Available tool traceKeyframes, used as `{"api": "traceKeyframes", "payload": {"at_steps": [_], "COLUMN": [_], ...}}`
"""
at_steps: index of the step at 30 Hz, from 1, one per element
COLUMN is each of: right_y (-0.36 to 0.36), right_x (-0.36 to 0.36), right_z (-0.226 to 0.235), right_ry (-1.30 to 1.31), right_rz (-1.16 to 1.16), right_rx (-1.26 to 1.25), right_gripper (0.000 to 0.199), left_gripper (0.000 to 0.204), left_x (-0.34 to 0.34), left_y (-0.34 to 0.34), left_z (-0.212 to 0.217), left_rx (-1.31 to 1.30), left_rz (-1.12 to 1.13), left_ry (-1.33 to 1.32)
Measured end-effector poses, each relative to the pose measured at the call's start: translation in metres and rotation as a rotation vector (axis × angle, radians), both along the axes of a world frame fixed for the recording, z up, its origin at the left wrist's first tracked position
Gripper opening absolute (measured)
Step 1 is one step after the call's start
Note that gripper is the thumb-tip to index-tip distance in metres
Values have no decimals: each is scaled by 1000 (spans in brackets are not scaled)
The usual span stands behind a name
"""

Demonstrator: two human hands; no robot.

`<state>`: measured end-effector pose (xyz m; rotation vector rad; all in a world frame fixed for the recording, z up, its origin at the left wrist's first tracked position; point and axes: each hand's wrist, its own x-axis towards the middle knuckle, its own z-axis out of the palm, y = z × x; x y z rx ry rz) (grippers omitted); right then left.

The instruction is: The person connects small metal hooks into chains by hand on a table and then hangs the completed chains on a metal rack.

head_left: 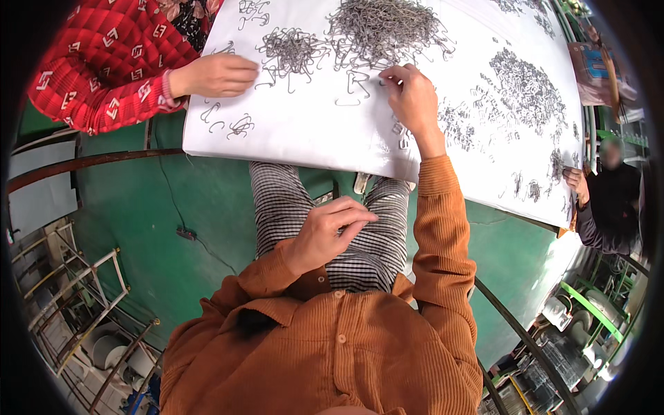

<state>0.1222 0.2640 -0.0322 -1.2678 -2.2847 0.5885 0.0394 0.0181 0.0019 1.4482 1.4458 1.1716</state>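
A large heap of thin grey wire hooks (387, 31) lies on the white-covered table (290, 131) in front of me. At the heap's near right edge, my right hand (413, 99) has thumb and forefinger pinched together, with a small dark bit of a hook at the tips. Some loose hooks (356, 84) lie just left of those fingertips. Over my lap, below the table edge, hovers my left hand (330, 232). Its fingers are bent together towards the thumb, and what they hold, if anything, is hidden.
A co-worker's hand (225, 75) in a red sleeve reaches beside a smaller hook pile (290, 50) on the left. Many small dark metal pieces (522, 90) spread across the table's right side, where another person's hand (576, 181) touches the edge. Metal racks (76, 290) stand lower left.
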Motion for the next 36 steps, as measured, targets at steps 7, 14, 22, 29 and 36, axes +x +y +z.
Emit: {"api": "traceKeyframes", "payload": {"at_steps": [7, 14, 22, 29, 36], "right_y": [-17, -29, -122, -176, -177], "right_x": [-30, -17, 40, 63, 59], "right_z": [-14, -13, 44, 21, 20], "right_ry": [-188, 62, 676, 939, 938], "right_rz": [62, 147, -41, -4, -6], "right_rx": [-52, 40, -574, -788, -659], "right_gripper": [13, 7, 8, 9, 8], "left_gripper": [21, 18, 21, 32, 32], "left_x": [-4, -9, -14, -9, -3], "left_y": [-3, -2, -2, -2, -1], "left_z": [-3, -3, -8, -3, 3], "left_rx": [4, -11, 1, -125, -97], "left_rz": [6, 107, 219, 257, 196], "left_ry": [19, 53, -54, -295, -113]}}
